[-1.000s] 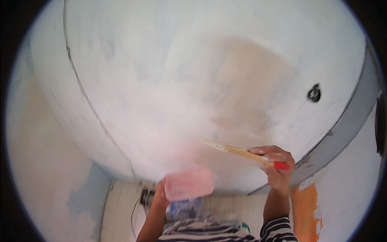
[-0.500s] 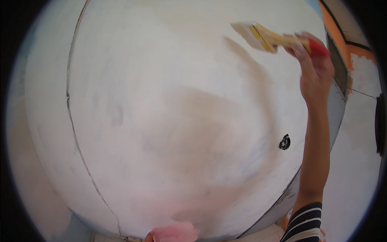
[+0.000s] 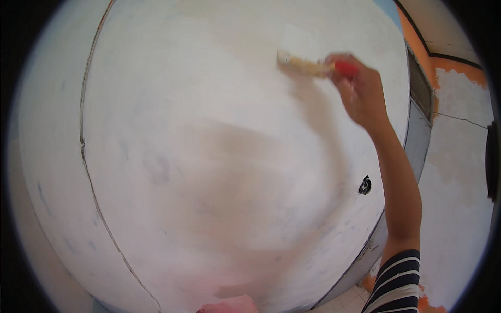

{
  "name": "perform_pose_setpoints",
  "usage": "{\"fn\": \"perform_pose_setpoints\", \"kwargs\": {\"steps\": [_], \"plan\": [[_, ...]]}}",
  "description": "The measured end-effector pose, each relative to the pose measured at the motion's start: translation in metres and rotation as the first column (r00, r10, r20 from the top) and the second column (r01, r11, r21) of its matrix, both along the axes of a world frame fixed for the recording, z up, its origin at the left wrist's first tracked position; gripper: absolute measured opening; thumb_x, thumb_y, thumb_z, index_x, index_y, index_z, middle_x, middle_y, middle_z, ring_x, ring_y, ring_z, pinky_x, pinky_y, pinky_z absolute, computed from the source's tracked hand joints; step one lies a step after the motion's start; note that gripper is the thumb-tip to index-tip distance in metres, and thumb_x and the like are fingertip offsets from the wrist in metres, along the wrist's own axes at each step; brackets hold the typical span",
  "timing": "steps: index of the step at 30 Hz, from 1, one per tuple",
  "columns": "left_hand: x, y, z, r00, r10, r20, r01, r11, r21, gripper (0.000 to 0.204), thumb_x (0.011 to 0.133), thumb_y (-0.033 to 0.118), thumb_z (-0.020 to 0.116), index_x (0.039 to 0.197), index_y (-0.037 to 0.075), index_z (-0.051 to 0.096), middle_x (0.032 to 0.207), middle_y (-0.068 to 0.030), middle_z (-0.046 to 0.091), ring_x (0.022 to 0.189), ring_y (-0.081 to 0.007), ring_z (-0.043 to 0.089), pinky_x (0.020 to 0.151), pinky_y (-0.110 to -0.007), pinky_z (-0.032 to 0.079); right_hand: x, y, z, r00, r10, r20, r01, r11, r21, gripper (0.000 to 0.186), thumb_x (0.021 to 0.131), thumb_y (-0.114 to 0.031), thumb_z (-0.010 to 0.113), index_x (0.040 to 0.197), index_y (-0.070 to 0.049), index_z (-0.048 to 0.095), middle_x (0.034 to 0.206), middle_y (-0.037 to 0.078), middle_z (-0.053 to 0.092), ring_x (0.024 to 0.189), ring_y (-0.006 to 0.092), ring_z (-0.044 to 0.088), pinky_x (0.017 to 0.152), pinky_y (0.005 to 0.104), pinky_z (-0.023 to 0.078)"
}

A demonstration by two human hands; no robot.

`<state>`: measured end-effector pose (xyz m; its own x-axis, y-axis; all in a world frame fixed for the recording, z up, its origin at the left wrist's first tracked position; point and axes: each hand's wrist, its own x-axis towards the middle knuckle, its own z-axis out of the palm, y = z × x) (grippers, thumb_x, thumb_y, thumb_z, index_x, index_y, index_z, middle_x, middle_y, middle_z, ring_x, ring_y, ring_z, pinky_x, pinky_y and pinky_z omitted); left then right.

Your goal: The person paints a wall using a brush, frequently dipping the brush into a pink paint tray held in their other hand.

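Note:
A wide paintbrush [image 3: 305,66] with a pale wooden handle and a red end is in my right hand [image 3: 360,86], fingers closed round the handle. Its pale bristles point left and meet their shadow on the white wall [image 3: 172,94], so they seem to touch it. At the lower edge shows the top of a pink container [image 3: 229,304], cut off by the picture. Only a sliver of my left hand [image 3: 199,311] appears at the container's left side; the rest is out of the picture. What is inside the container cannot be seen.
A dark round socket hole [image 3: 365,185] sits low on the wall, left of my forearm. A long crack-like groove [image 3: 82,143] runs down the left side. To the right are a grey door frame [image 3: 417,125] and another wall [image 3: 459,167] with orange patches.
My right hand has moved left and slightly down with the paintbrush, bringing its bristles closer to the wall. The pink container sits slightly lower in the picture. The view has shifted a little.

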<state>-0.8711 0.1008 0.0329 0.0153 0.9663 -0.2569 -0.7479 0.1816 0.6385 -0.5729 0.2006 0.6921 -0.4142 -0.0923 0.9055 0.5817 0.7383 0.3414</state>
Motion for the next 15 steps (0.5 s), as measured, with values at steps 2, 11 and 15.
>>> {"fn": "perform_pose_setpoints", "kwargs": {"steps": [2,11,15], "plan": [[-0.002,0.003,0.002,0.999,-0.011,0.035,0.011,1.000,0.003,0.052,0.102,0.040,0.040,0.132,0.001,0.058,0.124,-0.0156,0.067,0.114,-0.0306,0.065,0.098,-0.045,0.053,-0.006,-0.014,-0.023,0.996,0.049,0.079,-0.037,0.990,-0.139,0.010,0.094,-0.006,0.065,0.102,-0.001,0.065,0.085,0.006,0.066,0.079,0.0130,0.061,0.078,0.0283,0.053],[-0.007,0.008,0.000,0.997,-0.077,0.000,0.077,0.996,0.053,0.049,0.101,0.039,0.044,0.130,0.003,0.059,0.123,-0.0135,0.067,0.114,-0.0296,0.064,0.097,-0.046,0.053,0.012,0.010,0.064,0.964,0.250,-0.086,-0.259,0.959,-0.116,0.019,0.098,-0.013,0.064,0.111,0.001,0.065,0.098,0.005,0.068,0.092,0.0126,0.065,0.083,0.0284,0.053],[-0.008,0.006,-0.007,0.995,-0.099,0.023,0.097,0.993,0.063,0.049,0.101,0.039,0.045,0.131,0.002,0.058,0.122,-0.0143,0.067,0.113,-0.0297,0.064,0.098,-0.046,0.053,0.024,0.023,0.122,0.950,0.267,-0.165,-0.234,0.953,0.191,0.028,0.100,-0.021,0.065,0.114,0.003,0.065,0.106,0.006,0.068,0.097,0.0131,0.066,0.092,0.0304,0.057]]}}
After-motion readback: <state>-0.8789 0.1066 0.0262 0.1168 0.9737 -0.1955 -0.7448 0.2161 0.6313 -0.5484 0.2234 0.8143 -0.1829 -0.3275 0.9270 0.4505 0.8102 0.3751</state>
